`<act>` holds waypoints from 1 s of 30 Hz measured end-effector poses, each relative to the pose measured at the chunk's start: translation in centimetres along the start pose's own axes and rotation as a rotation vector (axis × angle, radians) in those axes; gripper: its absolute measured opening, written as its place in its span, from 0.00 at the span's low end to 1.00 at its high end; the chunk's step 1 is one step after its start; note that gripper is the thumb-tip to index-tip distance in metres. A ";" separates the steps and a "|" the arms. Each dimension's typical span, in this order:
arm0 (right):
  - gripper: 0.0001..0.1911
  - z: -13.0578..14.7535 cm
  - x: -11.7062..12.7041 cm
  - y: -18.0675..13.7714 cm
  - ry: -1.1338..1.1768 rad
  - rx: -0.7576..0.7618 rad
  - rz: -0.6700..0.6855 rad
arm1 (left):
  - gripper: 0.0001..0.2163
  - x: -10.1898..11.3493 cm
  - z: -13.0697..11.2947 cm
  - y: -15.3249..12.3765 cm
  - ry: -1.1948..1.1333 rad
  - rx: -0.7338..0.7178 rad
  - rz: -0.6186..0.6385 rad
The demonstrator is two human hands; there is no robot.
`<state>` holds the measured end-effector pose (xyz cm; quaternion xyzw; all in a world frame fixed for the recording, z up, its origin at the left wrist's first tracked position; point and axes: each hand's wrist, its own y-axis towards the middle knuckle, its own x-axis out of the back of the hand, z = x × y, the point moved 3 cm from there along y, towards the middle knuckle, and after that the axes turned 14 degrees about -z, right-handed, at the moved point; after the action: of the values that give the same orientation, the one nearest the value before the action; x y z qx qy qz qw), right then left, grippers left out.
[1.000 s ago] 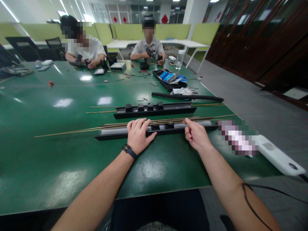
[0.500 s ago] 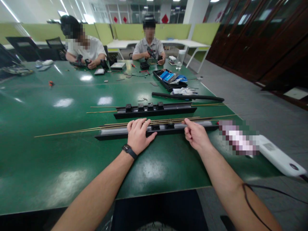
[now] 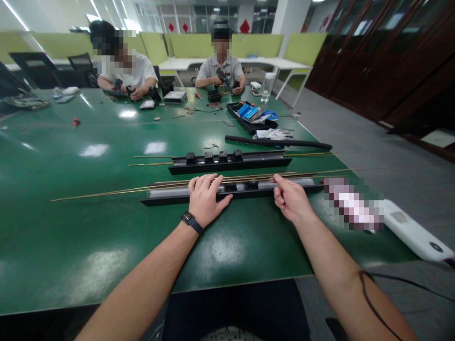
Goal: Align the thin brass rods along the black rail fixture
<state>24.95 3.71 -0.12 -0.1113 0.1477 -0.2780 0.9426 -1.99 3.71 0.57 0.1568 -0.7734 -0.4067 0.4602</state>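
Observation:
My left hand [image 3: 206, 200] lies palm down across the front black channel [image 3: 167, 201]. Its fingers stretch over several thin brass-coloured rods [image 3: 106, 194], and the thumb points right along the channel's near wall. To the right, my right hand [image 3: 289, 196] is closed in a pinch at a thin rod above the channel; exactly how many rods are between the fingertips cannot be made out. Small black blocks [image 3: 253, 183] sit in the channel between my hands. The rods lie lengthwise over the channel and extend past its left end.
Behind lies a second black channel [image 3: 231, 166] with several black blocks and rods. Farther back are a black tube [image 3: 298, 143], white gloves [image 3: 273, 134] and a black tray [image 3: 236, 113] of blue items. A white power bank-like device [image 3: 412, 227] is at right. Two people work across the table.
Both hands stay in nearly the same place on the front channel and rods. The view has shifted very slightly.

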 end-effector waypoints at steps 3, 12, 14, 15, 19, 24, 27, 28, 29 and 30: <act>0.17 0.0 -0.2 -0.2 -0.026 -0.007 0.023 | 0.24 0.0 -0.1 0.0 0.000 -0.002 -0.003; 0.17 0.0 0.1 0.2 0.033 0.002 -0.024 | 0.24 -0.1 0.0 0.0 0.010 -0.007 -0.007; 0.17 -0.1 0.1 0.2 0.027 -0.008 -0.004 | 0.24 0.0 0.0 0.0 0.010 -0.010 -0.010; 0.17 -0.1 0.0 0.1 0.016 -0.013 0.012 | 0.24 0.0 0.0 0.0 0.011 -0.011 -0.011; 0.17 -0.3 -0.1 0.0 -0.022 -0.019 0.054 | 0.24 0.1 0.0 0.0 0.013 -0.013 -0.016; 0.17 -0.4 0.0 0.2 -0.008 -0.008 0.037 | 0.24 0.1 -0.1 0.1 0.012 -0.023 -0.016; 0.15 -0.3 0.2 0.4 0.015 0.002 0.010 | 0.24 0.1 -0.1 0.1 0.010 -0.017 -0.014; 0.15 -0.3 0.2 0.4 0.021 0.003 0.004 | 0.24 0.1 -0.1 0.1 0.010 -0.015 -0.012; 0.15 -0.3 0.2 0.4 0.025 0.002 0.001 | 0.24 0.1 -0.1 0.1 0.009 -0.013 -0.011; 0.15 -0.3 0.2 0.4 0.027 0.001 -0.001 | 0.24 0.1 -0.1 0.1 0.008 -0.012 -0.010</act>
<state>25.23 3.88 -0.61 -0.1072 0.1600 -0.2800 0.9405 -1.94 3.66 0.74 0.1598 -0.7682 -0.4130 0.4623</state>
